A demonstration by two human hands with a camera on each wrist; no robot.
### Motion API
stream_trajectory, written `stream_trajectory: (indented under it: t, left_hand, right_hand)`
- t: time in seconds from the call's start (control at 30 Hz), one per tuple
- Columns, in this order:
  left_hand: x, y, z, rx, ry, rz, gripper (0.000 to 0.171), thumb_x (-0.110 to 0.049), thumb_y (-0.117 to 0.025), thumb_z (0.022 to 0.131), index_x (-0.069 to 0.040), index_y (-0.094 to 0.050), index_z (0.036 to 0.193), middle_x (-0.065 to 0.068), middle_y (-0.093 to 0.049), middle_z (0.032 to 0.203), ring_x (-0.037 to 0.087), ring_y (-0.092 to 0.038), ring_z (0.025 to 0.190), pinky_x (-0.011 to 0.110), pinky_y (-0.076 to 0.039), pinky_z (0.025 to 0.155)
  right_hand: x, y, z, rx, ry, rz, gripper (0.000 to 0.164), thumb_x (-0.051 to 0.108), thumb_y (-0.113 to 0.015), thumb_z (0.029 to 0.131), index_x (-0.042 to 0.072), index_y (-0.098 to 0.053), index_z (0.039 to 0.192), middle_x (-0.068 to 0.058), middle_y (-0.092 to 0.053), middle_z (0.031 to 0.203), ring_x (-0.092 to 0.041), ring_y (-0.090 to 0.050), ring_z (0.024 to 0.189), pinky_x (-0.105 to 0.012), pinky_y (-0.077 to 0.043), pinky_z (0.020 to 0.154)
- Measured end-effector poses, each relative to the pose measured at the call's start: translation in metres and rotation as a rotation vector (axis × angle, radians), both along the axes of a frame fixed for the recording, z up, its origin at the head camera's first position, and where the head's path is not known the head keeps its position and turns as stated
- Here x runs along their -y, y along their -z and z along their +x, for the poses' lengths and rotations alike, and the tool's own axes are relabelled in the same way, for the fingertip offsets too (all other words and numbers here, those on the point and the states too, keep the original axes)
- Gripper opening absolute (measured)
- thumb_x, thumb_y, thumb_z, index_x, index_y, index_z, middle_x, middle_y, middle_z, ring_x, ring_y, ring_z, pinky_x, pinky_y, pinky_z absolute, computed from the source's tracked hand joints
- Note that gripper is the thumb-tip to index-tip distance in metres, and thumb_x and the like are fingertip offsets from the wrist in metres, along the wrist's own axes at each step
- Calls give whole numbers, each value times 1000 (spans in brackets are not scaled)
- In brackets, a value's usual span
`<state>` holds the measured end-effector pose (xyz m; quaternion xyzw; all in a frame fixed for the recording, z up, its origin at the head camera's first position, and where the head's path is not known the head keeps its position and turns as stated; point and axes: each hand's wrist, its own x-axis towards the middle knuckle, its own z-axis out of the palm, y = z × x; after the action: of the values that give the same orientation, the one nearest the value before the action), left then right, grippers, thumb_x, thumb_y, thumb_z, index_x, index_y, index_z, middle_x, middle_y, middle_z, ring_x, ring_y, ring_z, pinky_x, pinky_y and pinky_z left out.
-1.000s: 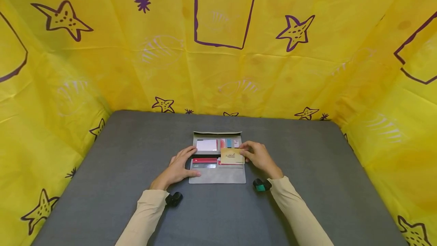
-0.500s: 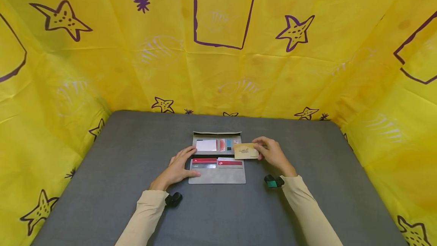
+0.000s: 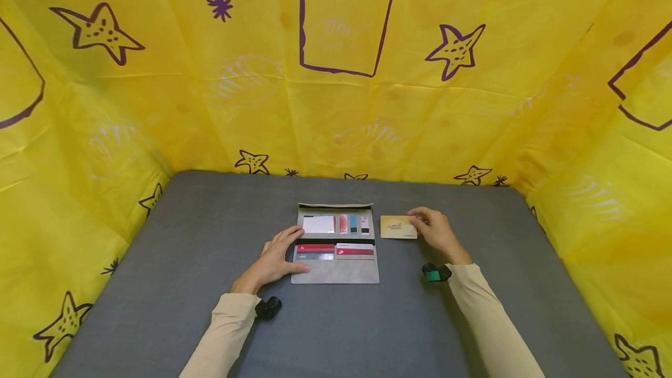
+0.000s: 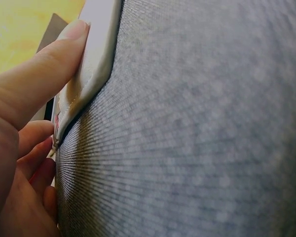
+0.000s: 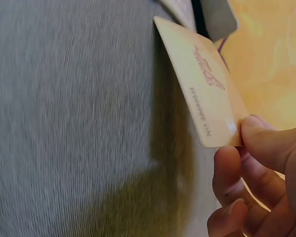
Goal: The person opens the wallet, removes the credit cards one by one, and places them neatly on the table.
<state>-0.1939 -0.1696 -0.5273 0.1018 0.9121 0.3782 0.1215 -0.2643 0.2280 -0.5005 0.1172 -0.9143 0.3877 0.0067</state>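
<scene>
A grey wallet (image 3: 336, 273) lies unfolded on the table, cards showing in its slots. My left hand (image 3: 274, 258) rests on the wallet's left side, fingers and thumb spread apart. In the left wrist view the thumb (image 4: 54, 59) presses on the wallet's pale edge (image 4: 96, 54), while the other fingers lie along its side. Just right of the wallet, my right hand (image 3: 437, 232) pinches a gold card (image 3: 397, 227) by its right end. The right wrist view has this card (image 5: 202, 79) raised above the cloth, tilted, between thumb and fingers, its printed face showing.
In the wallet's slots sit a white card (image 3: 318, 224), a red card (image 3: 315, 248), a white-and-red card (image 3: 355, 251) and a few narrow upright ones. Grey cloth covers the table (image 3: 336, 331). A yellow patterned curtain (image 3: 336, 115) encloses its back and sides.
My right hand has carried the gold card from over the wallet's lower right slots to beyond its right edge, uncovering the cards beneath. The left hand stays in place.
</scene>
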Motion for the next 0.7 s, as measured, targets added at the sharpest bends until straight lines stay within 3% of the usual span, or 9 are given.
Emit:
stream_trajectory:
  t: [0.27,0.53,0.7]
  left_hand:
    - [1,1,0,-8,-1,3,93,-38,-83,77,-7,-38,152,11,-30,162,37,-22,149,64,-18,113]
    - [0,-1,1,7,-2,-2,93,-38,-83,78,-9,-37,153,9,-28,163,35,-21,150,64,-16,115]
    - [0,-1,1,0,-5,-8,92,-38,-83,78,-9,-38,153,10,-29,162,36,-22,150,63,-19,114]
  right_hand:
    - [-12,3,-8,-27,35,81,21,7,-60,96,-2,-69,113,-18,-71,91,-27,-65,81,-30,-46,69]
    - [-13,7,-10,-18,55,102,24,7,-57,98,-5,-66,116,-26,-70,108,-40,-66,97,-51,-51,87]
    - [-15,10,-11,-14,47,125,27,10,-57,99,-7,-65,119,-28,-66,113,-41,-61,104,-54,-47,93]
